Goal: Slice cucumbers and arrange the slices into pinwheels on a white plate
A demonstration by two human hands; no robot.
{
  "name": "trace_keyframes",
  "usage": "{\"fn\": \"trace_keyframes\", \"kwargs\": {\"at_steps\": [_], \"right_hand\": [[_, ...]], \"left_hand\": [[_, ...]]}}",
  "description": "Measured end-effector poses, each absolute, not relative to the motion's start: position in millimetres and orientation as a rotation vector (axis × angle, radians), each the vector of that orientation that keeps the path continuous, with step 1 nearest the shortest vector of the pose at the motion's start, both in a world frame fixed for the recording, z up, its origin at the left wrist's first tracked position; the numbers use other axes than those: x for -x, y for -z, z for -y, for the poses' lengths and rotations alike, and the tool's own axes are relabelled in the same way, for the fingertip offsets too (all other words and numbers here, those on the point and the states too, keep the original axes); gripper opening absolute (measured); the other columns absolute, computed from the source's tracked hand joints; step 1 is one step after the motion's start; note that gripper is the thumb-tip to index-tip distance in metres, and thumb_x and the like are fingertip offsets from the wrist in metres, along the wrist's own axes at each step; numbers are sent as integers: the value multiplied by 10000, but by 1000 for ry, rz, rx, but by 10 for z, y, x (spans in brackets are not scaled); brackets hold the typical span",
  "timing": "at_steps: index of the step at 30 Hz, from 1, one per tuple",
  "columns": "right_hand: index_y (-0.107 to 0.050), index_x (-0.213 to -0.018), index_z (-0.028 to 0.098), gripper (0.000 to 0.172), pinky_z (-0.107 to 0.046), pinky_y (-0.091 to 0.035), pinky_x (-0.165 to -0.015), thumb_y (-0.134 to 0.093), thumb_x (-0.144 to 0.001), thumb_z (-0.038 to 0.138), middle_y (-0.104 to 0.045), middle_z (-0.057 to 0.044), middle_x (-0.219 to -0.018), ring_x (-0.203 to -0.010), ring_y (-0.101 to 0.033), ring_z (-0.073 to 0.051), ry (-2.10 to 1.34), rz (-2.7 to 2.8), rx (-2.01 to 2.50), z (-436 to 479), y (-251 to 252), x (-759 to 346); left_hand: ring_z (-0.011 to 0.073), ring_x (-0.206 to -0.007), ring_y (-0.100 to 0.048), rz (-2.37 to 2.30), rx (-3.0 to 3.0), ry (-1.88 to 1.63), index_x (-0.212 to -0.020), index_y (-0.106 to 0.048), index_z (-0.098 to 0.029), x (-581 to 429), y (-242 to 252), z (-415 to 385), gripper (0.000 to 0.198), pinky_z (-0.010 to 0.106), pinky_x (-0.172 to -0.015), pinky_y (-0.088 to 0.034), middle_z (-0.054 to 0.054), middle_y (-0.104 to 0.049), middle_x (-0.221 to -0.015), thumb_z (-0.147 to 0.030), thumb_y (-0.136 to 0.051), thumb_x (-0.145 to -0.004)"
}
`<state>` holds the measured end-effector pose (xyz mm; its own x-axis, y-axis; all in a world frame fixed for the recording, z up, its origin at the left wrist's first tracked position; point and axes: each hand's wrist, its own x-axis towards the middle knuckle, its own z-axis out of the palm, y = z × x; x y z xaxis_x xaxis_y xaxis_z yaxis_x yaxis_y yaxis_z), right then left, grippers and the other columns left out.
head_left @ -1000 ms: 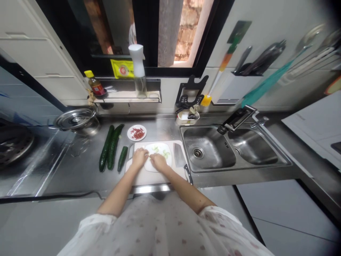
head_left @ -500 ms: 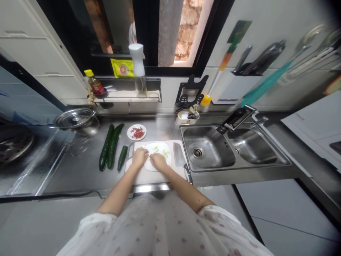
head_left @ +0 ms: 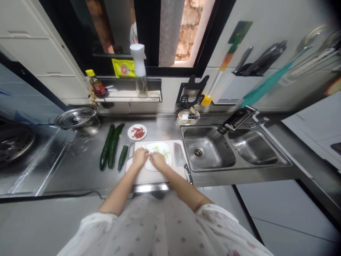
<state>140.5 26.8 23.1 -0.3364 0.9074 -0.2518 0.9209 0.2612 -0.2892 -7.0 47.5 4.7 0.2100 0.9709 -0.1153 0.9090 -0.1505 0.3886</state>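
My left hand [head_left: 140, 157] is over the left side of a white plate [head_left: 153, 167], its fingers curled closed. Across from it, my right hand [head_left: 157, 160] rests over the plate's middle with fingers pinched. Their fingertips almost meet; whatever they hold is too small to make out. Pale green slices [head_left: 165, 153] lie in loose clusters on the plate's far and right parts. Beneath the plate is a light cutting board [head_left: 135, 179]. A kitchen knife [head_left: 179, 151] with a black handle lies along the board's right edge.
Two long cucumbers [head_left: 113, 145] and a short cucumber piece [head_left: 123, 157] lie left of the board. Behind it stands a small plate [head_left: 130, 133] of chopped red bits. A lidded steel pot [head_left: 80, 121] is at the back left, a double sink [head_left: 210, 153] at right.
Both hands stay almost in place over the plate, with slight finger movement. A pale green bit seen between the fingertips before is now hidden. The view has shifted slightly.
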Motion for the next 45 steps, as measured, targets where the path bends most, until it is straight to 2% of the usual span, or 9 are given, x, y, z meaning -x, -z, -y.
{"fn": "trace_keyframes", "kwargs": {"at_steps": [12, 21, 32, 45], "right_hand": [[-623, -1143, 202, 285, -272, -418, -801, -421, -955, 271, -662, -96, -1095, -1012, -603, -197, 623, -2465, -1750, -309, -258, -1420], [-653, -1022, 195, 294, -233, -373, -767, -384, -964, 297, -660, -67, -1045, -957, -585, -166, 727, -2496, -1915, -208, -347, -1549], [-657, -1051, 189, 289, -230, -384, -811, -391, -956, 249, -669, -57, -1032, -941, -576, -156, 852, -2559, -2088, 69, -378, -1788], [-664, -988, 198, 310, -239, -415, -833, -369, -966, 292, -678, -65, -975, -945, -597, -165, 874, -2598, -2185, 394, -424, -1895]], "left_hand": [[233, -1028, -535, -1765, -2105, -222, -1003, -700, -223, 58, -28, -473, 236, 343, -934, -389, 81, -637, -1020, -322, -535, -865], [216, -997, -596, -2052, -1741, -569, -1059, -675, -205, 348, 29, -441, 286, 306, -891, -449, 82, -661, -1072, -273, -471, -870], [233, -972, -621, -2186, -1725, -361, -1089, -661, -188, 477, 130, -442, 315, 301, -856, -460, 112, -670, -1050, -312, -507, -843], [243, -955, -628, -2166, -1762, -157, -991, -659, -170, 399, 105, -567, 250, 318, -821, -470, 137, -640, -1072, -318, -503, -864]]}}
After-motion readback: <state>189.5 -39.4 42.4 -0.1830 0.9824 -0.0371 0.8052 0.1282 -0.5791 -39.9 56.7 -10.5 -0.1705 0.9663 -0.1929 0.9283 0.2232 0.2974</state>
